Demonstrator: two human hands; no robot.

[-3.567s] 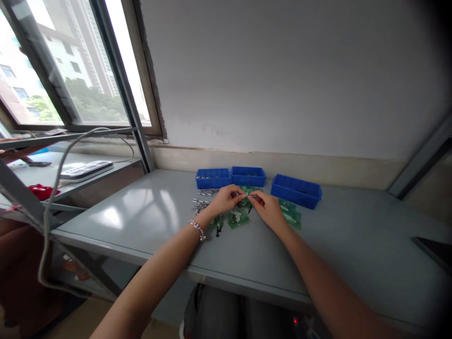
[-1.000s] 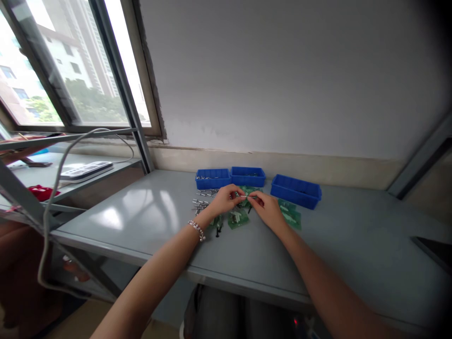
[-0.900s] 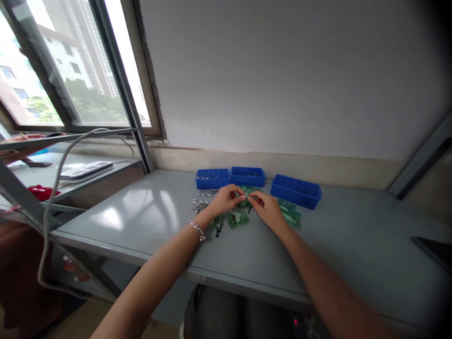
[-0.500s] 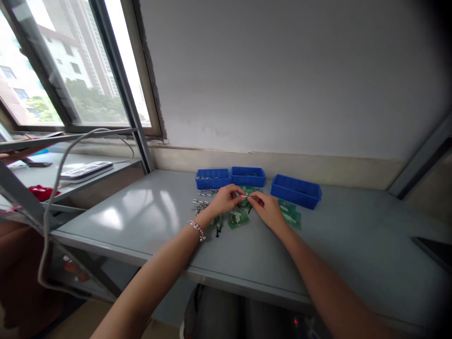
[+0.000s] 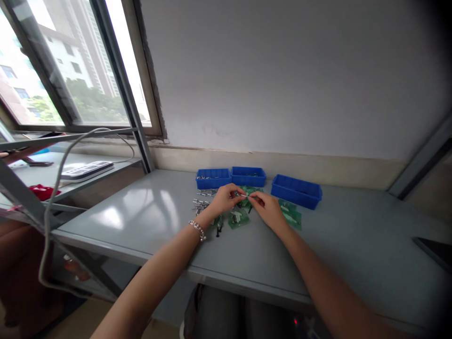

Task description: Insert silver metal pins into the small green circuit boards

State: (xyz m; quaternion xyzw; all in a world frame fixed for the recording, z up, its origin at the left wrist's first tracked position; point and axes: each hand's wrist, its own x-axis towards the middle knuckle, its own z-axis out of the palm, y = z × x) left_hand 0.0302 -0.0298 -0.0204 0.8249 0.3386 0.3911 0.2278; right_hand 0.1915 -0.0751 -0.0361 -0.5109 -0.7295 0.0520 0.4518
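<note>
My left hand (image 5: 224, 199) and my right hand (image 5: 267, 207) meet over the grey table (image 5: 148, 212), fingers pinched together. Between their fingertips is a thin metal pin (image 5: 245, 196); both hands grip it. Under and around the hands lie several small green circuit boards (image 5: 238, 218), with more to the right (image 5: 291, 214). A loose pile of metal pins (image 5: 201, 202) lies just left of my left hand. A beaded bracelet (image 5: 197, 230) is on my left wrist.
Three blue bins stand behind the hands: left bin (image 5: 213, 178), middle bin (image 5: 248, 176), right bin (image 5: 295, 190). A shelf at left carries a white power strip (image 5: 85, 170) and a hanging cable (image 5: 49, 207). A dark object (image 5: 432, 247) lies at the table's right edge.
Almost nothing has moved; the hands stay together over the boards with only tiny finger shifts on the pin.
</note>
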